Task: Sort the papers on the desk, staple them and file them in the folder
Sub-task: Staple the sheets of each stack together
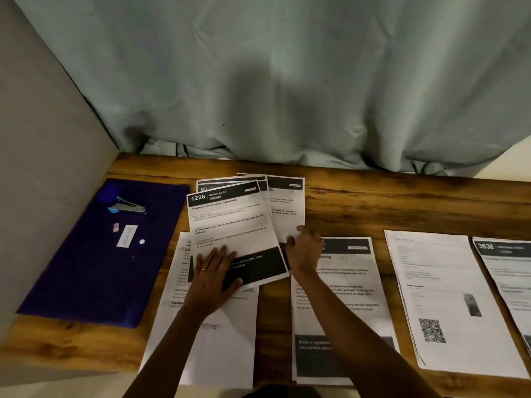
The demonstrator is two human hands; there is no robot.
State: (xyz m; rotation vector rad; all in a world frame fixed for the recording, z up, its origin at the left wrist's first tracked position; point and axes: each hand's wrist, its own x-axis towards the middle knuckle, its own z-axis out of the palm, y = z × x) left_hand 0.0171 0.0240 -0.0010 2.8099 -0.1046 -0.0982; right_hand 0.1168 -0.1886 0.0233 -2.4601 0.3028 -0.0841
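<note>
Dim, soft-focus, wide-angle bend at edges

A makeshift office corner, perhaps in a home, though the dim light leaves that uncertain: a wooden desk [373, 202] against a grey wall [43, 168] and a pale-green curtain [287, 81], spread with printed sheets [442, 297] (numbered forms, one with a QR code), a purple folder [94, 282] and a stapler [128, 206].
</note>
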